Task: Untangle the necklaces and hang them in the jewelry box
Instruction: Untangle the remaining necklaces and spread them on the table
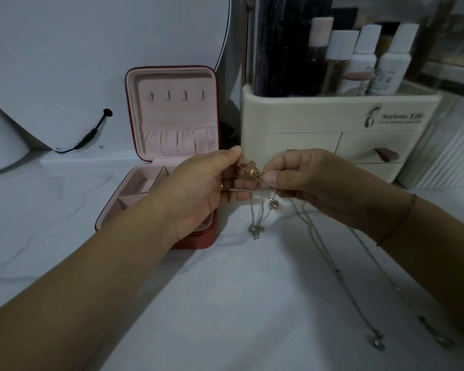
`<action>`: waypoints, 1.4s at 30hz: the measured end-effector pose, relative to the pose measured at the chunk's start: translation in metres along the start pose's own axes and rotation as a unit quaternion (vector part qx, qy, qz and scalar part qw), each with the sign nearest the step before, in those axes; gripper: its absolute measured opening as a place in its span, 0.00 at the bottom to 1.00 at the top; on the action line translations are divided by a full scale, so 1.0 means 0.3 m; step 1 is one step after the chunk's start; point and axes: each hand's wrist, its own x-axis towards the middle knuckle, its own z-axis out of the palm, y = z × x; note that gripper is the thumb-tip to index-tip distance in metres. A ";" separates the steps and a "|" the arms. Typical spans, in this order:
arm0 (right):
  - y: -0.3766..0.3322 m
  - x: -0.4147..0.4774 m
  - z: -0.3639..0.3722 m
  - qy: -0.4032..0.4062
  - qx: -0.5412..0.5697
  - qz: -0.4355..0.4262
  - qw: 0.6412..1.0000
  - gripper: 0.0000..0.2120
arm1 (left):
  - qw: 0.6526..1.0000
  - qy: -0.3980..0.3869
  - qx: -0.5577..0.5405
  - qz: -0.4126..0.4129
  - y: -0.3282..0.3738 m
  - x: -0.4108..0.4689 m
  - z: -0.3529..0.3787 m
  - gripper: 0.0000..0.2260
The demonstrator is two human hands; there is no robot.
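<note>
Pinching the knot of necklaces between our left hand and right hand, we hold it just above the marble counter — loose chains dangle and trail toward us, all tangled. None hangs on the four hooks in the open jewelry box beside our left hand. A cream cosmetic organizer stands close behind — the hooks look reachable.
</note>
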 end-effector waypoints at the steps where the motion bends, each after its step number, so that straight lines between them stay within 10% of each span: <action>1: -0.001 0.000 -0.001 -0.003 0.014 0.003 1.000 0.06 | 1.000 -0.004 0.000 -0.003 -0.001 0.001 0.004 0.14; 20: 0.003 0.016 -0.011 -0.011 0.129 0.042 0.991 0.32 | 0.998 -0.045 0.031 0.020 0.002 -0.014 -0.012 0.12; 26: 0.015 0.020 -0.018 -0.013 0.134 0.038 0.990 0.13 | 0.998 -0.043 0.040 0.014 0.009 -0.017 -0.011 0.06; 42: 0.017 0.017 -0.008 -0.029 0.113 -0.002 0.993 0.10 | 0.996 -0.036 0.070 0.036 0.000 -0.012 -0.010 0.11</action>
